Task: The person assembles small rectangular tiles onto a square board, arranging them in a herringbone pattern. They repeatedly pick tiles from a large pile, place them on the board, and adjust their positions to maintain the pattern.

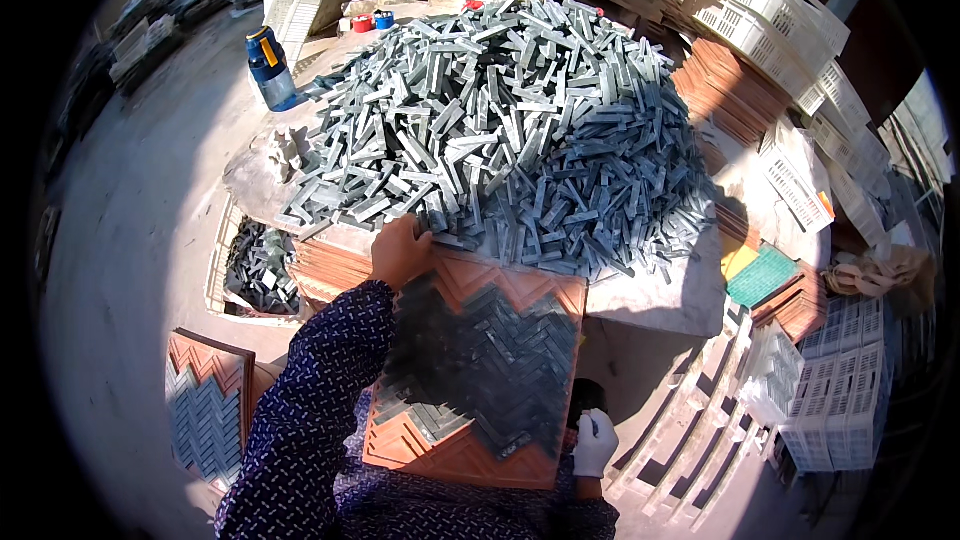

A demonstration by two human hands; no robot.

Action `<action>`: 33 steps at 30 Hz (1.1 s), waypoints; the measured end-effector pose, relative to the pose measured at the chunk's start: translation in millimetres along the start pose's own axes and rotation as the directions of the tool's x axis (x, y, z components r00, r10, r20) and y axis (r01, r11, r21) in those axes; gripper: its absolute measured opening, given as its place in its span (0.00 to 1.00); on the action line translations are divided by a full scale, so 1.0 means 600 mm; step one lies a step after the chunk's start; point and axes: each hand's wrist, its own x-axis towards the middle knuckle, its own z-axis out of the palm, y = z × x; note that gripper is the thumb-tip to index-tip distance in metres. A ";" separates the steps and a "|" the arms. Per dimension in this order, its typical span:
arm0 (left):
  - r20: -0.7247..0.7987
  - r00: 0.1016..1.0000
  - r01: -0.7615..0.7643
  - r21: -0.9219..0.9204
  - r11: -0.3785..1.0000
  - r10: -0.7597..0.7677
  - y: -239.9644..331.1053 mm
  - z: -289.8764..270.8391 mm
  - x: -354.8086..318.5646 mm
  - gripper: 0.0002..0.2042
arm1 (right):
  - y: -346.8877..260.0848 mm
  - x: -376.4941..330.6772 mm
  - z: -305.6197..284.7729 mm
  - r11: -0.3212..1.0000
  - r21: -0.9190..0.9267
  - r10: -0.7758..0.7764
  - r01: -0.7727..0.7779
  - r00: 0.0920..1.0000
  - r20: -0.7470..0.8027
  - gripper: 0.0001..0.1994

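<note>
In front of me an orange herringbone mould tray (450, 447) rests at a tilt against the table's near edge. Dark grey stone strips (510, 340) fill its zigzag slots, with orange bare at the top and bottom. My left hand (402, 252) is ungloved, its fingers curled at the near edge of a big heap of loose stone strips (500, 130), by the tray's far left corner. What it holds, if anything, is hidden. Beside the tray's lower right edge is my right hand (597, 443) in a white glove, closed; I cannot make out what is in it.
A crate of dark pieces (262, 270) stands left of the table, near a stack of filled trays (210, 400). A blue bottle (270, 70) is at the far left. Orange trays (730, 90), white crates (835, 380) and a slatted pallet (680, 430) lie to the right.
</note>
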 end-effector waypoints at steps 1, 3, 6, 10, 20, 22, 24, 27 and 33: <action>0.028 0.999 -0.017 -0.084 0.996 0.019 -0.003 -0.008 -0.002 0.15 | -0.002 0.000 0.001 1.000 0.007 0.002 -0.002 1.000 -0.007 0.06; 0.150 0.986 -0.048 -0.153 0.987 0.071 0.017 -0.040 -0.016 0.12 | -0.014 -0.001 0.003 1.000 0.018 -0.022 0.022 0.999 -0.029 0.07; 0.203 0.962 -0.088 -0.402 0.911 0.183 0.006 -0.035 -0.050 0.08 | -0.022 0.005 -0.004 0.999 -0.034 -0.023 0.022 1.000 -0.018 0.07; 0.395 0.902 -0.018 -0.366 0.930 0.173 -0.006 -0.054 -0.067 0.07 | -0.021 0.006 -0.005 1.000 -0.021 0.009 -0.009 1.000 0.004 0.06; 0.390 0.874 -0.119 -0.406 0.906 0.290 0.006 -0.048 -0.058 0.08 | -0.005 0.007 -0.003 0.999 -0.012 -0.043 0.043 0.999 -0.016 0.06; 0.376 0.893 -0.086 -0.395 0.915 0.246 0.014 -0.051 -0.062 0.07 | -0.009 0.007 -0.003 1.000 0.004 -0.004 0.004 1.000 -0.007 0.06; 0.355 0.871 -0.186 -0.400 0.897 0.339 -0.006 -0.040 -0.054 0.06 | -0.012 0.006 -0.005 1.000 0.009 0.014 -0.014 1.000 -0.006 0.06; 0.360 0.825 -0.304 -0.364 0.880 0.434 -0.016 -0.037 -0.030 0.05 | -0.001 0.007 0.000 1.000 0.011 0.016 -0.016 0.999 -0.032 0.06; 0.395 0.731 -0.441 -0.349 0.827 0.557 0.001 -0.013 -0.014 0.04 | -0.007 0.007 -0.005 0.998 0.020 0.058 -0.058 0.998 0.019 0.07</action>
